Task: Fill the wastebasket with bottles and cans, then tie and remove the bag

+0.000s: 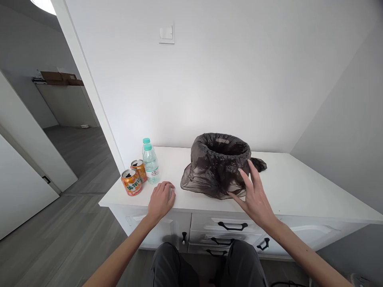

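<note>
A small bin lined with a dark grey plastic bag (220, 163) stands on the white cabinet top (293, 187), the bag's loose edge spread over the surface. My right hand (254, 195) is open, fingers stretched out, its fingertips touching the bag's right side. My left hand (161, 198) rests on the cabinet top near the front edge, fingers curled down, holding nothing that I can see. To its left stand two orange drink cans (131, 182) with opened tops and two clear water bottles (151, 163) with teal caps.
The cabinet has drawers with black handles (232, 226) below the front edge. A white wall with a light switch (166, 33) rises behind. An open doorway (68, 131) to the left leads onto grey wood flooring. My dark trousers (206, 263) show at the bottom.
</note>
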Demonstrator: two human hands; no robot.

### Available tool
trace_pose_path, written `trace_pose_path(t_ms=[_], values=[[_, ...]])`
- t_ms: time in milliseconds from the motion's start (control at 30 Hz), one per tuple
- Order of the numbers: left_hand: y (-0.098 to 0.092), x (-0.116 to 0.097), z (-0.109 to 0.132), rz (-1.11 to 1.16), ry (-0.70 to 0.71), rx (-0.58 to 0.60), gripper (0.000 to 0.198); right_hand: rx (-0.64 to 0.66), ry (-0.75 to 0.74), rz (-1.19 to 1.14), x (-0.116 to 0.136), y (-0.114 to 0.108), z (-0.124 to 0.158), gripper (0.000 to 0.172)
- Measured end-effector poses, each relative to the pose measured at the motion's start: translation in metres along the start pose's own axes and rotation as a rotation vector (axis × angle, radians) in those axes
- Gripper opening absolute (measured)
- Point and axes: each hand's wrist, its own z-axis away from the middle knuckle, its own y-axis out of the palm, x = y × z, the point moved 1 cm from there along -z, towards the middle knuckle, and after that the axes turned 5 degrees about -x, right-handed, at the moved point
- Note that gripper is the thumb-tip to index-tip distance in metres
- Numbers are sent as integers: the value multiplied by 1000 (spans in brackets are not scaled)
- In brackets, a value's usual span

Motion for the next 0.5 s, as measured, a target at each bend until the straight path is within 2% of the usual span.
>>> trace_pose_path(t_ms=[100,200,300,367,433,500], values=[[-12,-5,4,67,58,15,22,-13,137,-147,-21,1,29,68],[-43,-14,-7,29,125,-103,21,-28,308,-293,-53,7,53,49],[-86,-21,-48,-126,83,-346,23,-39,536,-407,-91,21,68,44],[-112,-20,-83,-222,22,-445,34,-32,679,-462,-114,34,71,48],[-130,-14,-113,-308,-12,-401,41,-17,797,-496,-130,48,71,50],[-138,-6,-131,-376,-18,-260,43,-1,892,-503,-140,57,70,48]])
